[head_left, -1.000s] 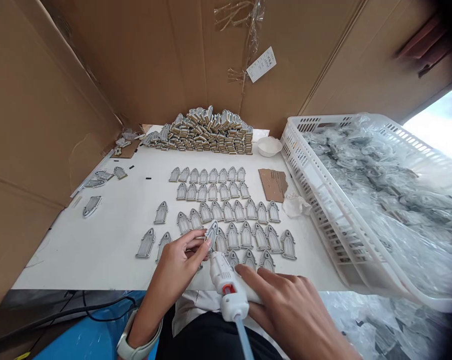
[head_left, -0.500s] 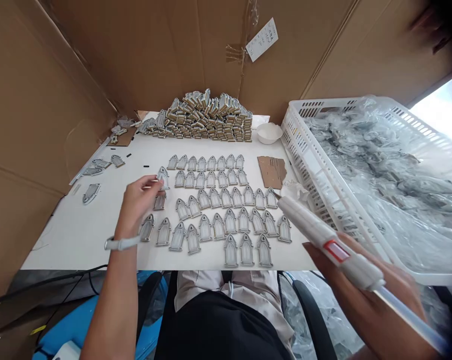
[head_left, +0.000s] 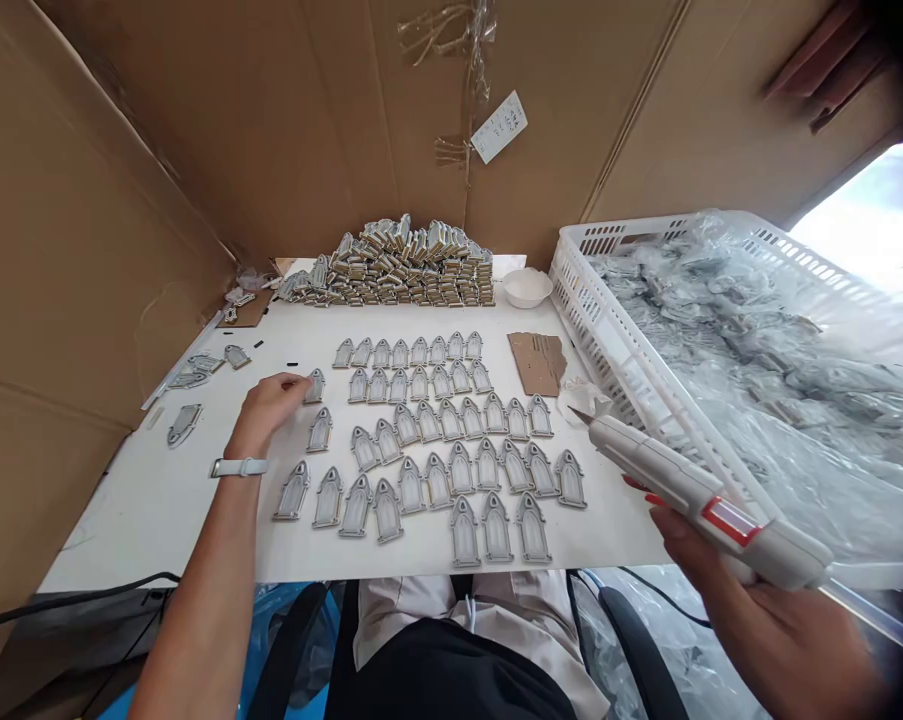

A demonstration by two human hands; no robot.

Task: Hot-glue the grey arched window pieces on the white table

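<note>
A white hot glue gun (head_left: pixel 668 475) with a clear glue stick at its back is in my right hand (head_left: pixel 751 600), its nozzle pointing up and left over a crumpled white tissue (head_left: pixel 582 398). My left hand (head_left: pixel 272 408) pinches the left edge of a small arched window-shaped frame (head_left: pixel 315 386), which appears to rest on the white table (head_left: pixel 218 500). Just below it lies another arched frame (head_left: pixel 320 430). Rows of similar grey-and-gold arched frames (head_left: pixel 461 467) spread across the table between my hands.
Behind the rows, a tall pile of frames (head_left: pixel 398 270) stands against the cardboard wall. To its right are a white bowl (head_left: pixel 527 290) and a torn cardboard piece (head_left: pixel 537 365). A white plastic crate (head_left: pixel 631 350) of bagged parts borders the right side. Loose frames (head_left: pixel 185 424) lie left.
My left hand has lowered the arched frame from a raised, tilted position to the table. The glue gun has swung right, away from the rows. The view has shifted slightly.
</note>
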